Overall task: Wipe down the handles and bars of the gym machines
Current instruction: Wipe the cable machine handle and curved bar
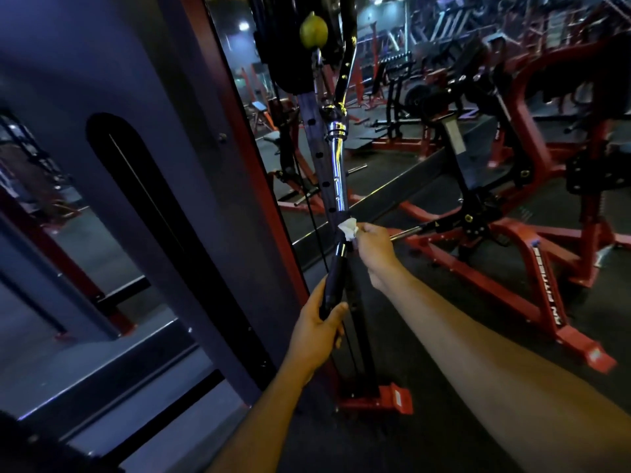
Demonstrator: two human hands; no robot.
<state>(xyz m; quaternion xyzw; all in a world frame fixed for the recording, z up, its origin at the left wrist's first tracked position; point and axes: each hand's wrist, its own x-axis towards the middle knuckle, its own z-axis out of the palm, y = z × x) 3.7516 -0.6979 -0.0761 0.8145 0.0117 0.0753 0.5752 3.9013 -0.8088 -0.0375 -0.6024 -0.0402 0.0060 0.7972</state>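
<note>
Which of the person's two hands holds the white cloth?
The right hand pinches the crumpled white cloth against the bar; the left hand grips the black handle.

White cloth (348,228), chrome bar (338,169)

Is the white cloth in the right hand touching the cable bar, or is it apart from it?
Touching. In the head view the white cloth, pinched by the right hand, presses against the bar just above its black grip, with no gap visible.

bar (336,172): top cut by edge | lower end hidden in left hand (316,331)
</note>
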